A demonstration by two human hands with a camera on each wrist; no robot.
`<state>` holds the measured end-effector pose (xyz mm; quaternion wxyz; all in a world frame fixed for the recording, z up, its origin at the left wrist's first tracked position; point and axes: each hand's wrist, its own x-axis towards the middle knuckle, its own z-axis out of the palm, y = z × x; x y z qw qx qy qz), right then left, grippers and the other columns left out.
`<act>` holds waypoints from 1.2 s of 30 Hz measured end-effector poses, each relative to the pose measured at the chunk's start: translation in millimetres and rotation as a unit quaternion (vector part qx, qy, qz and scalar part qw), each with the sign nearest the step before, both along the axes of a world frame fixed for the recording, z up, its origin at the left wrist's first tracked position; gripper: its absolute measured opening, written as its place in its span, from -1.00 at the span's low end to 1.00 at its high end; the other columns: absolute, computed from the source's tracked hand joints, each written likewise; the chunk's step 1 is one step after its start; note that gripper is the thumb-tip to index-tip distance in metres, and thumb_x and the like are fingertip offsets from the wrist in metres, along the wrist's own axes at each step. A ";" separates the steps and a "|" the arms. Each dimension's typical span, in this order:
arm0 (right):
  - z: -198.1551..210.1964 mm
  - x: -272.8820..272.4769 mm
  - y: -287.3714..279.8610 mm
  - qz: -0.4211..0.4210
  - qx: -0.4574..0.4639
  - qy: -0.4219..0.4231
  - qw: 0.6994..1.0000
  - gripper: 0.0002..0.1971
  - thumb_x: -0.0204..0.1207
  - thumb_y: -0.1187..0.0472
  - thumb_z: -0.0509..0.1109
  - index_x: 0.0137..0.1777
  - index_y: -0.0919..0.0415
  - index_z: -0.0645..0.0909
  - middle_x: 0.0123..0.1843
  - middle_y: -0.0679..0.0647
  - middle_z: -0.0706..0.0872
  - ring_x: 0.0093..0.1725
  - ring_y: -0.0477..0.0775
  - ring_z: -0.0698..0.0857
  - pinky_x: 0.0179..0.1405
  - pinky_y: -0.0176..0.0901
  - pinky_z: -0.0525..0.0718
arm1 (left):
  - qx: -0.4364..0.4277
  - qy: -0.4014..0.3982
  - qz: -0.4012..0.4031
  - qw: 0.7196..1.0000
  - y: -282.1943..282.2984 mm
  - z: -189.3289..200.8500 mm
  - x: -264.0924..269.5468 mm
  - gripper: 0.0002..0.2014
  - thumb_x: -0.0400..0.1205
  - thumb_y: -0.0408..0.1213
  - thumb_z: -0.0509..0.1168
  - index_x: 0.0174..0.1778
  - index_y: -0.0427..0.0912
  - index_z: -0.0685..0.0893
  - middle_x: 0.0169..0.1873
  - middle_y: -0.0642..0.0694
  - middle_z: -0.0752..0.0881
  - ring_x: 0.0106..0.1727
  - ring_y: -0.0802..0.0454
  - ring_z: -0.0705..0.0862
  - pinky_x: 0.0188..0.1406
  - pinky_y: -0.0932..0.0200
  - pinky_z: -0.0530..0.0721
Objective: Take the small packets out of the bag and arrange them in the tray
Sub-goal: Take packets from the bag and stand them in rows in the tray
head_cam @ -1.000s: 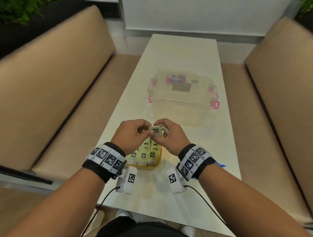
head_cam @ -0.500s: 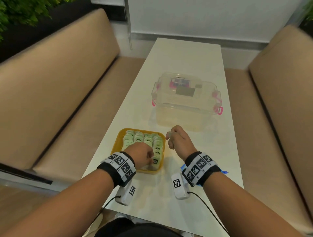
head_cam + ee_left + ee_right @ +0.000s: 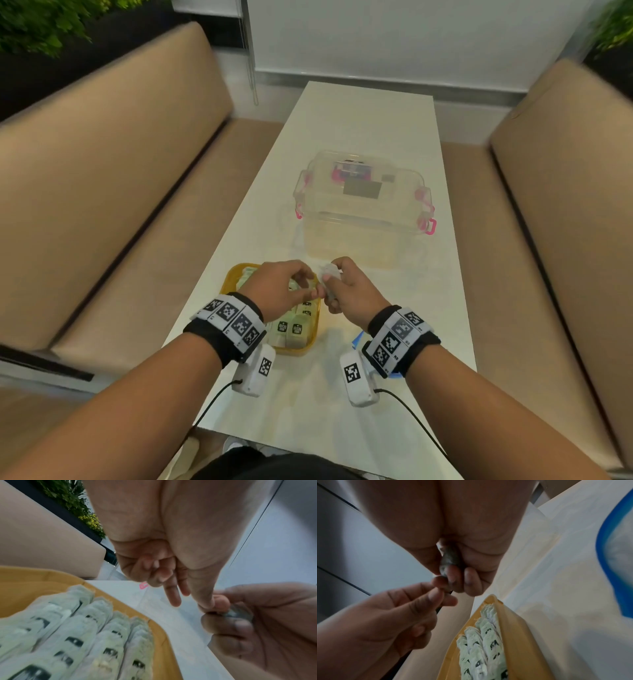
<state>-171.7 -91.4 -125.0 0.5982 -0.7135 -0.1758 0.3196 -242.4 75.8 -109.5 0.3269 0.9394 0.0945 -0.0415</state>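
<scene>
Now the crumpled clear bag (image 3: 329, 274) sits bunched up in the right hand (image 3: 349, 291), just above the desk (image 3: 359, 130) and right beside the yellow tray (image 3: 236, 274). The right hand's fingers (image 3: 453, 577) are curled tight around the bag. The left hand (image 3: 277, 287) is next to it, and its thumb and first finger pinch at the bag's edge; I cannot tell if a packet is between them. The other left fingers (image 3: 154, 566) are folded in.

The small green packets (image 3: 85, 635) stand in neat rows inside the tray, each with a dark label. They nearly fill it. The left hand hangs over the far part of the tray.

Farther up the desk is a clear plastic box (image 3: 363, 205) with pink clips. A blue-rimmed lid (image 3: 607, 547) lies on the desk near the right wrist. Tan benches (image 3: 102, 188) run along both sides.
</scene>
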 end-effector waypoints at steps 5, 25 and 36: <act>5.7 2.7 9.3 0.040 -0.010 -0.025 0.999 -0.91 0.71 0.25 0.23 0.07 0.18 0.34 -0.28 0.06 0.69 -0.39 0.02 0.48 -0.39 -0.16 0.47 | -0.060 -0.059 0.007 0.996 -1.7 28.3 -1.6 -0.88 0.62 -0.06 0.38 0.05 0.09 0.72 -0.15 0.22 0.73 -0.46 0.41 0.55 -0.45 0.53 0.43; 14.2 -14.0 56.9 0.148 -0.096 -0.207 0.962 -0.58 0.61 0.16 0.38 0.46 0.01 0.49 0.26 -0.09 0.66 0.10 -0.08 0.69 0.07 -0.15 0.70 | 0.198 0.029 -0.009 0.980 56.5 65.4 -29.0 -0.81 0.56 -0.02 0.39 0.07 0.18 0.78 -0.16 0.16 0.72 -0.22 0.20 0.57 -0.34 0.34 0.41; 26.1 -21.4 77.4 0.092 -0.121 -0.247 0.957 -0.82 0.54 -0.01 0.49 -0.08 0.09 0.77 -0.40 -0.21 0.67 -0.50 -0.36 0.58 -0.45 -0.44 0.44 | 0.098 -0.029 0.005 0.995 71.5 65.1 -32.3 -0.95 0.60 -0.05 0.38 -0.13 0.11 0.73 -0.20 0.15 0.72 -0.14 0.16 0.64 -0.14 0.18 0.53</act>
